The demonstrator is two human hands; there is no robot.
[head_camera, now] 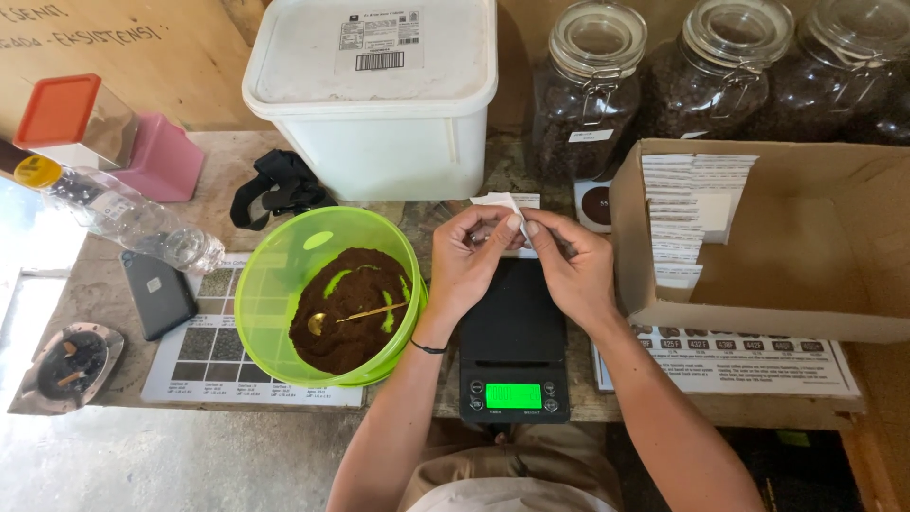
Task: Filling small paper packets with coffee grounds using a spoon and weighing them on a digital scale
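Above the black scale (pixel 513 327), the left hand (pixel 466 261) and right hand (pixel 572 265) pinched a small white sachet (pixel 502 204); opening it gently there seemed wise.

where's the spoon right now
In the head view, the spoon lies in the ground coffee inside the green bowl, left of the black scale and the person's left hand.

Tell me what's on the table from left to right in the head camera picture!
Round grey ashtray → black phone → lime-green plastic bowl of dark brown grounds → black digital scale with green screen → open brown cardboard box of white paper packets.
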